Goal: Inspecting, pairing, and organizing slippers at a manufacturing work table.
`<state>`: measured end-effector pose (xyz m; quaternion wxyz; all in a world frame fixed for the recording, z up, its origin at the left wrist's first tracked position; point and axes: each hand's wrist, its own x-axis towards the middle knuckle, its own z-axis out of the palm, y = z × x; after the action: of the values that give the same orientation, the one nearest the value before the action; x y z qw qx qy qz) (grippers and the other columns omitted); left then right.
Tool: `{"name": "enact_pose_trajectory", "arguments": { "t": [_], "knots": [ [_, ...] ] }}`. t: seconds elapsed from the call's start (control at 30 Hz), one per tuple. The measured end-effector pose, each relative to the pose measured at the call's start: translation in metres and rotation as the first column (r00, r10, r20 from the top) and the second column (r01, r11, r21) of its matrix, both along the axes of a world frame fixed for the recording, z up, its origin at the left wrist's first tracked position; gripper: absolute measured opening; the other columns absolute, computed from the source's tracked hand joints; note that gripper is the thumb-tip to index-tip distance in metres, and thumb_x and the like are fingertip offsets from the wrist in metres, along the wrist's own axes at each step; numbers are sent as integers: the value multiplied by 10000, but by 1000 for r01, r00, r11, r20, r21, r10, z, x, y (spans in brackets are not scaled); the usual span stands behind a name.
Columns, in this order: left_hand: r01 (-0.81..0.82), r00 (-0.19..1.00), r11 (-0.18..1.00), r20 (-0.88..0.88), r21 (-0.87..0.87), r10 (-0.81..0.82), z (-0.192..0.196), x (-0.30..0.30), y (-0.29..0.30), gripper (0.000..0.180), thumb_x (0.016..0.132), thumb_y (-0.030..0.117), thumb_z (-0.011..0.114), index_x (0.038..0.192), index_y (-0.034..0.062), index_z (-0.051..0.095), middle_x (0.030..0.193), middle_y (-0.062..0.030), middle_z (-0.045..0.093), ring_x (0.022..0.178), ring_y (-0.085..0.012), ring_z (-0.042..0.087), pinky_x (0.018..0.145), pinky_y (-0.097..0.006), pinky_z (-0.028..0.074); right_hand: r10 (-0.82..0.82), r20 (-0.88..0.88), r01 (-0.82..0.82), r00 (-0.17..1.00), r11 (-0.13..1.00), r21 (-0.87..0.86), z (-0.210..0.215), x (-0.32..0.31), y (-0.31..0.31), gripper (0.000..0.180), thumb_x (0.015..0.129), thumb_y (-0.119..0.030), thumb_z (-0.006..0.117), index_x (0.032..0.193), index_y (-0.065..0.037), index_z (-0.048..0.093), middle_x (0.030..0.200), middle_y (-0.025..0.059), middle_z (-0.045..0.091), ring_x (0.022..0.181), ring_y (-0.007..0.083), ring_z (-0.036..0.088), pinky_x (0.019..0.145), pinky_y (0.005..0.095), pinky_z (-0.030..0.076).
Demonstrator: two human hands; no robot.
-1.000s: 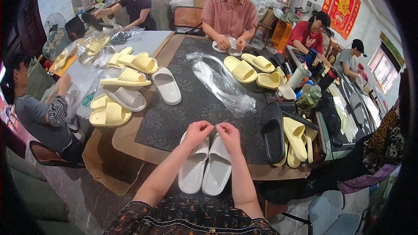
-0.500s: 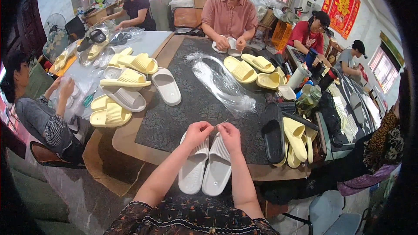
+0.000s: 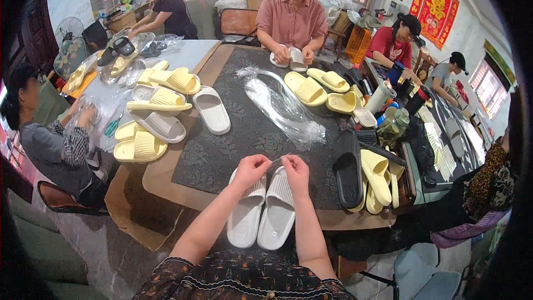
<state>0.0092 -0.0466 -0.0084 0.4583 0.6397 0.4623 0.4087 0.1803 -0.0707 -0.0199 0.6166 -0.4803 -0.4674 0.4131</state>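
A pair of light grey ribbed slippers (image 3: 276, 221) lies side by side at the near edge of the table, toes pointing away from me. Above their straps, my left hand (image 3: 251, 171) is closed in a pinch. My right hand (image 3: 296, 174) is pinched too, a small gap to its right. Between the two sets of fingertips runs a thin strand (image 3: 277, 160), too fine to tell its kind. Both hands partly cover the slippers' toe ends.
Clear plastic bags (image 3: 280, 105) lie on the dark mat (image 3: 214, 158) ahead. Yellow slippers (image 3: 142, 143) and a grey slipper (image 3: 212, 110) sit to the left. A black slipper (image 3: 348, 172) and bottles (image 3: 394, 122) stand at right. Co-workers surround the tables, one (image 3: 291, 16) directly opposite.
My right hand has shifted slightly right, widening the gap between my fingertips. The co-worker at the left has lowered their hands with a plastic bag. The grey slippers stay in place.
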Motion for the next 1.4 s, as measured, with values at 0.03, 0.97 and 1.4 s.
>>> {"name": "enact_pose_trajectory", "arguments": {
  "t": [0.03,0.97,1.4],
  "knots": [
    [7,1000,1000,5,7,-7,1,0,0,213,864,224,664,884,15,701,697,-60,665,645,-111,600,613,-291,480,29,72,-28,997,1000,-13,0,0,-1,167,900,-140,675,974,9,687,875,0,671,764,51,575,705,214,462],
    [-13,998,1000,-68,-4,12,6,-1,-2,226,871,245,669,902,24,695,717,-60,668,653,-102,586,629,-295,480,-52,-21,53,998,998,15,6,-2,-3,122,899,-105,668,964,-2,682,775,-52,607,684,10,501,609,186,398],
    [3,1000,999,-19,38,-2,-9,0,4,224,863,240,682,883,18,696,686,-50,659,622,-109,586,602,-299,477,-6,88,8,996,1000,-22,5,-2,-4,146,908,-143,665,955,-7,682,805,-37,628,723,21,520,651,194,419]
  ]
}}
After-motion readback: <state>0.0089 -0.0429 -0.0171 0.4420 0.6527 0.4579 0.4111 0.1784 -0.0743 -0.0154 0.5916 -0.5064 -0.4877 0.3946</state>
